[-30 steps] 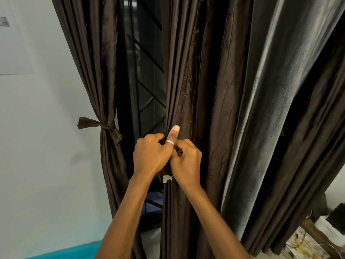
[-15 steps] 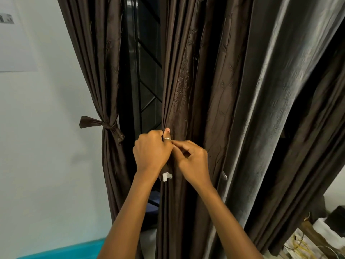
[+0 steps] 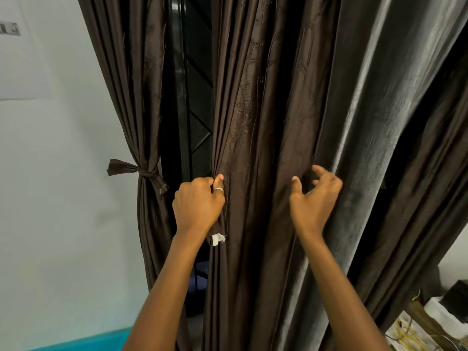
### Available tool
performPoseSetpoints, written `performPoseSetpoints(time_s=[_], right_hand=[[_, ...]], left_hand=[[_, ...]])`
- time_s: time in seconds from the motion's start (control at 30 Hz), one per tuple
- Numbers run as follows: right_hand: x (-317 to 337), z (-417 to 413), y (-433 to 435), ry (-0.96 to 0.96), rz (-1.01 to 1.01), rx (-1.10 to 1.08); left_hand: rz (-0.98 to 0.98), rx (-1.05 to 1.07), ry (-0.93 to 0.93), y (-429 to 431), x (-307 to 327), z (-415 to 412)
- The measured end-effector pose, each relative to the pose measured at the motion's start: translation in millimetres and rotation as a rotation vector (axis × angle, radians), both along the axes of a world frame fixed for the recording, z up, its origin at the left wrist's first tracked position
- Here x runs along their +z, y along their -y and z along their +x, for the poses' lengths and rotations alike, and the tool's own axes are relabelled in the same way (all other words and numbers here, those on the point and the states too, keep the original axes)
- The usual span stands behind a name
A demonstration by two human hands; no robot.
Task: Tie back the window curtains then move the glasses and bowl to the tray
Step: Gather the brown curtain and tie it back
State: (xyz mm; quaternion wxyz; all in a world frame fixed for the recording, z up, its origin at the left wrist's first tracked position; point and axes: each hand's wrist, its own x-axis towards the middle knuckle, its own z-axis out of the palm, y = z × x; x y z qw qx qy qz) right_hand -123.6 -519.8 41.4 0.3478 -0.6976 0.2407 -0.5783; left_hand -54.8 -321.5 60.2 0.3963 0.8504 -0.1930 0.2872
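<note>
Right of the window [image 3: 197, 110], the loose curtain [image 3: 266, 110] hangs untied. The left hand [image 3: 197, 206] grips its window-side edge. The right hand [image 3: 315, 198], fingers spread and holding nothing, reaches further right. It should gather every fold into one bunch before tying.

To your left stands a pale wall [image 3: 63, 224], with a sheet of paper [image 3: 22, 59] fixed high on it and a teal strip [image 3: 83, 342] along its foot. Farther back you see a dark window grille [image 3: 197, 97]. Near right, tangled yellow wires [image 3: 410, 335] lie beside a dark box [image 3: 458, 290].
</note>
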Motion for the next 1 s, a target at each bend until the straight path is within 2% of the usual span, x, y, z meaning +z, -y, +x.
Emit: performPoseSetpoints(time_s=[0.13, 0.2, 0.3, 0.43, 0.63, 1.0], right_hand=[[10.7, 2.3, 23.8, -0.101, 0.106, 0.109], [14.5, 2.1, 32.7, -0.162, 0.076, 0.165], [15.4, -0.3, 48.0, -0.206, 0.006, 0.114], [15.2, -5.5, 65.7, -0.193, 0.030, 0.017], [6.2, -10.1, 60.8, -0.155, 0.021, -0.016], [-9.7, -0.4, -22.5, -0.140, -0.287, 0.234]], left_hand=[[-0.003, -0.011, 0.019, -2.6, 0.8, 0.5], [-0.005, -0.021, 0.012, -3.3, -0.1, 3.1], [-0.017, -0.022, -0.018, -9.2, -0.2, 9.4], [-0.024, -0.011, -0.001, -16.4, 1.6, 15.2], [-0.023, -0.029, -0.011, -7.9, -0.9, 12.9], [0.019, -0.091, 0.003, 7.4, -4.6, 8.5]])
